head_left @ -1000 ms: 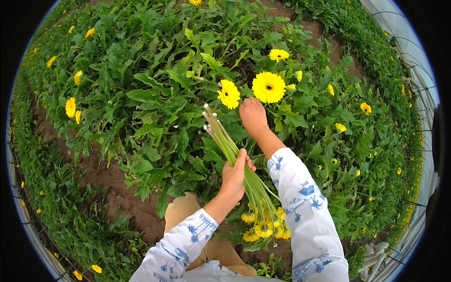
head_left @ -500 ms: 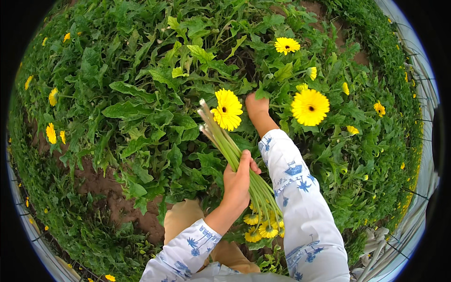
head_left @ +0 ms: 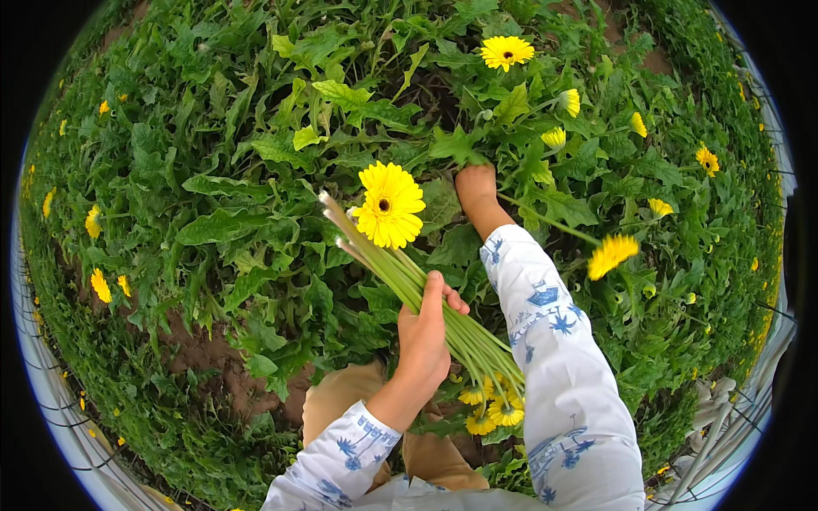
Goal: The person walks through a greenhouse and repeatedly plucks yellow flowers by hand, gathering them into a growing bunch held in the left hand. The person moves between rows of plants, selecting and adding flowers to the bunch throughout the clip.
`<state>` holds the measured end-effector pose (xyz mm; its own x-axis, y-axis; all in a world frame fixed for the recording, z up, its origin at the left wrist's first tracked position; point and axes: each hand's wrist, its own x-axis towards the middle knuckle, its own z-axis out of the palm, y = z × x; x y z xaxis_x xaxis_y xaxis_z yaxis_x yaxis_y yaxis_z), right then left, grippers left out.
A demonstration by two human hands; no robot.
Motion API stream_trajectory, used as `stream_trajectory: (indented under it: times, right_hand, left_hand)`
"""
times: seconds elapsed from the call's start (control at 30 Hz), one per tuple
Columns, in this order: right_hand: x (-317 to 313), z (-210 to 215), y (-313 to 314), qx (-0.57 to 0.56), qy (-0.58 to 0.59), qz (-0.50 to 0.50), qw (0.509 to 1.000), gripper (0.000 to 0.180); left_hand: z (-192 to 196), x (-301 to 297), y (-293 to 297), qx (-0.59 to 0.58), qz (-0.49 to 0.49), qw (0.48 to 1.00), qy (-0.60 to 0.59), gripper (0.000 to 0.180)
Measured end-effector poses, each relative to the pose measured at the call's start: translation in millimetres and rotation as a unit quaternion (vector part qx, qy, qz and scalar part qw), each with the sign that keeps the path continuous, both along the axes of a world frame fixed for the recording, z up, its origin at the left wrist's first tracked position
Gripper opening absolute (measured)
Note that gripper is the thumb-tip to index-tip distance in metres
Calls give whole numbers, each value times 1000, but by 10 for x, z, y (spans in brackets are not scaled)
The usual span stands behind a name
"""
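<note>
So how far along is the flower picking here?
Done: a bunch of cut stems sits in the left hand, heads down. In hand: the right hand grips a stem low in the leaves; its yellow flower leans, blurred. Left: many yellow blooms stand unpicked.

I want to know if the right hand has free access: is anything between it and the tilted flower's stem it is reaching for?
Yes. The right hand is down among leaves that hide its fingers; the stem runs from there to the flower.
</note>
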<state>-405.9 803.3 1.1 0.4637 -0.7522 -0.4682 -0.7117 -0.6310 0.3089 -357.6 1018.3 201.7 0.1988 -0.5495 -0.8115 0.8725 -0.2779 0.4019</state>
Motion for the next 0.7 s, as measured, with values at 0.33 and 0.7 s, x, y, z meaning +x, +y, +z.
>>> stream_trajectory:
  times: [0.33, 0.7]
  right_hand:
    - [247, -740, -60, 24, -46, -239, 970, 21]
    - [129, -881, -240, 87, -206, -401, 888, 43]
  left_hand:
    - [2, 75, 72, 29, 38, 999, 10, 25]
    - [-109, 237, 318, 47, 28, 998, -6, 26]
